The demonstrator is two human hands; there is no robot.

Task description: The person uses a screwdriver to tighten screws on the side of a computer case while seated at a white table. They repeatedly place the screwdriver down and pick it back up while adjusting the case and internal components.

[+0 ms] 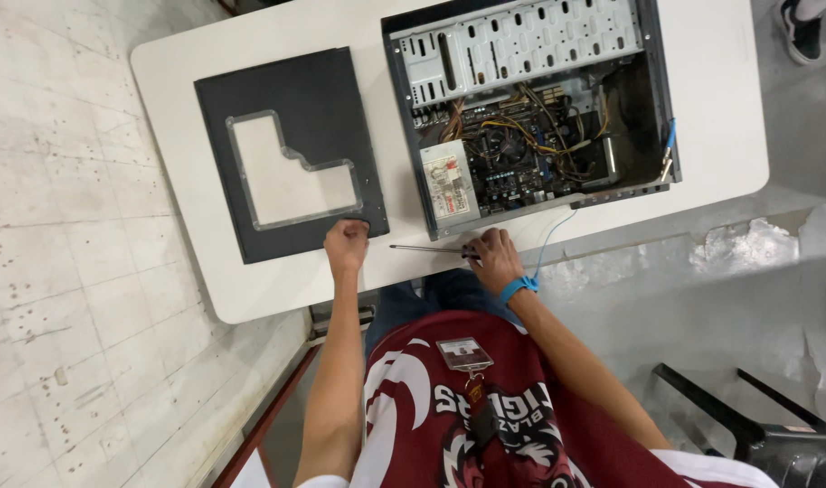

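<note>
Fingers (pixel 344 237) at side panel (pixel 291 154) edge

I see a white table (pixel 702 136) on a worn, pale floor (pixel 60 271), with an open computer case (pixel 530 99) lying on it.

The case lies on its side toward the table's far right, showing me a silver drive cage (pixel 521 41), a circuit board with a round fan (pixel 501 145) and tangled yellow and orange wires (pixel 521 122). A thin blue cable (pixel 553 237) trails over the table's near edge. I see a dark shoe (pixel 800 32) at the upper right, a black chair (pixel 756 434) at the lower right, and peeling grey patches (pixel 747 248) on the floor beside the table.
</note>
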